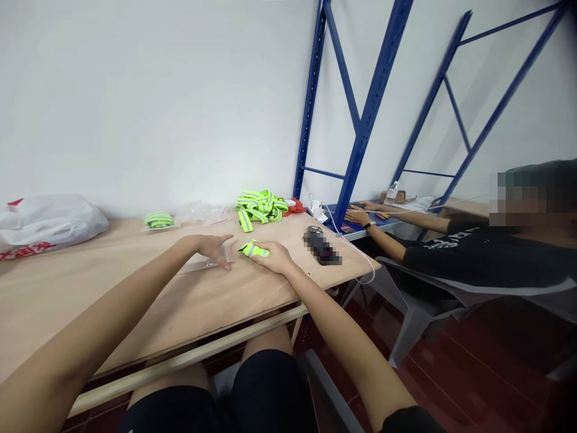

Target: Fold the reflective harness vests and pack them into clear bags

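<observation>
My right hand (276,257) is closed round a folded neon yellow-green reflective strap (255,249) with grey stripes, low over the table. Just to its left, my left hand (215,249) is at a clear plastic bag (198,263) that lies flat on the wood. The fingers of that hand are spread apart, and part of the bag is hidden beneath it. A loose heap of the same reflective straps (259,207) lies farther back. Toward the left, another folded strap (159,220) rests on or in clear plastic.
More clear plastic bags (202,213) lie near the wall. A white shopping bag (54,219) stands far left. A blurred dark object (322,246) and a white cable (360,243) lie right, near a blue rack post (360,138). A co-worker (469,252) sits beyond it.
</observation>
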`<action>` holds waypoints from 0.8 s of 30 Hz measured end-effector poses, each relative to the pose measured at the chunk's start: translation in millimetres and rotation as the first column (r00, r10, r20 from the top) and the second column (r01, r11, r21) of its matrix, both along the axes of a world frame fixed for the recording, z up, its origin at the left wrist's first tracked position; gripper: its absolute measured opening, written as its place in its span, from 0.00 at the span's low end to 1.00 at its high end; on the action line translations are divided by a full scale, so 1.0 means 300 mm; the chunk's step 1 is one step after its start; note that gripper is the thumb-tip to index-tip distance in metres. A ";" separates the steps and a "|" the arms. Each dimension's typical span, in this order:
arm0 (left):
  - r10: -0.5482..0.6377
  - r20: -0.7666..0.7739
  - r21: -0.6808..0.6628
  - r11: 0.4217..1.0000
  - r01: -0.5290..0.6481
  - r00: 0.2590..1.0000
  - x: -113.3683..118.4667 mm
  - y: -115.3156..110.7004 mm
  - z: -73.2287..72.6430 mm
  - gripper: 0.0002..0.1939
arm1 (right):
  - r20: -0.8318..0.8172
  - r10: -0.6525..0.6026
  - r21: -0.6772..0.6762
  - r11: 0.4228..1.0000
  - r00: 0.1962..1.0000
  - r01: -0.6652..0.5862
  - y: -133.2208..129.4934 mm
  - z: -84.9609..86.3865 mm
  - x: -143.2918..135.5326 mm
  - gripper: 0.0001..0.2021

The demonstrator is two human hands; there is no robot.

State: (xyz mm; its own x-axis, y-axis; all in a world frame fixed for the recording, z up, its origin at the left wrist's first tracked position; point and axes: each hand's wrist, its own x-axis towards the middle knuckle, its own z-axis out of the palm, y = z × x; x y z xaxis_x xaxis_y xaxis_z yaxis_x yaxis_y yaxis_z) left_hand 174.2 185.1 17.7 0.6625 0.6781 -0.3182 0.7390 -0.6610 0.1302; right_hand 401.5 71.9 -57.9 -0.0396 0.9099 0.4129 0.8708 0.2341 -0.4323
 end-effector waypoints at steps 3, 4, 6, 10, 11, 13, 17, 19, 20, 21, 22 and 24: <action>-0.024 0.034 -0.008 1.000 0.024 0.999 -0.009 -0.001 0.018 0.72 | -0.057 0.057 0.020 0.998 0.997 -0.056 0.007 -0.010 0.009 0.24; -0.029 0.045 0.005 1.000 0.029 0.999 -0.015 -0.006 0.021 0.72 | -0.084 0.087 0.028 0.996 0.993 -0.085 0.009 -0.015 0.011 0.25; -0.047 0.074 0.026 0.999 0.045 0.996 -0.027 -0.018 0.022 0.71 | -0.146 0.152 0.046 0.988 0.978 -0.147 0.011 -0.025 0.010 0.25; -0.106 0.107 0.047 0.994 0.101 0.989 -0.037 -0.041 0.010 0.69 | -0.248 0.273 0.119 0.961 0.930 -0.251 0.006 -0.033 -0.012 0.25; -0.125 0.115 0.053 0.991 0.120 0.985 -0.035 -0.046 0.005 0.69 | -0.249 0.303 0.139 0.951 0.920 -0.276 0.003 -0.031 -0.020 0.25; -0.163 0.147 0.071 0.986 0.154 0.976 -0.027 -0.052 -0.007 0.68 | -0.227 0.344 0.161 0.936 0.911 -0.313 -0.004 -0.026 -0.035 0.26; -0.256 0.253 0.061 0.967 0.249 0.933 0.001 -0.054 -0.036 0.67 | -0.197 0.336 0.136 0.940 0.921 -0.313 -0.009 -0.015 -0.047 0.27; -0.288 0.299 0.044 0.957 0.288 0.910 0.013 -0.053 -0.046 0.66 | -0.197 0.305 0.115 0.951 0.932 -0.287 -0.005 -0.017 -0.046 0.28; -0.296 0.315 0.039 0.954 0.299 0.902 0.018 -0.052 -0.049 0.66 | -0.197 0.291 0.107 0.956 0.936 -0.275 -0.002 -0.019 -0.043 0.29; -0.299 0.326 0.035 0.952 0.305 0.897 0.020 -0.052 -0.051 0.66 | -0.197 0.279 0.102 0.959 0.940 -0.264 0.001 -0.022 -0.040 0.29; -0.301 0.332 0.031 0.951 0.309 0.894 0.019 -0.052 -0.052 0.66 | -0.199 0.272 0.099 0.961 0.941 -0.257 0.004 -0.024 -0.037 0.30; -0.301 0.335 0.015 0.949 0.314 0.893 0.010 -0.054 -0.051 0.66 | -0.215 0.266 0.099 0.963 0.940 -0.250 0.009 -0.028 -0.029 0.30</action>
State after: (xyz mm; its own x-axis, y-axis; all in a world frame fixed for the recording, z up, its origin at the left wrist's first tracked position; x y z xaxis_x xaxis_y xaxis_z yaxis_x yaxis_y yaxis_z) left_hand 177.3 169.0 2.5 0.9073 0.4151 -0.0679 0.4102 -0.8378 0.3602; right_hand 392.7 74.6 -66.3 -0.1685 0.8494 0.5002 0.6588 0.4745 -0.5838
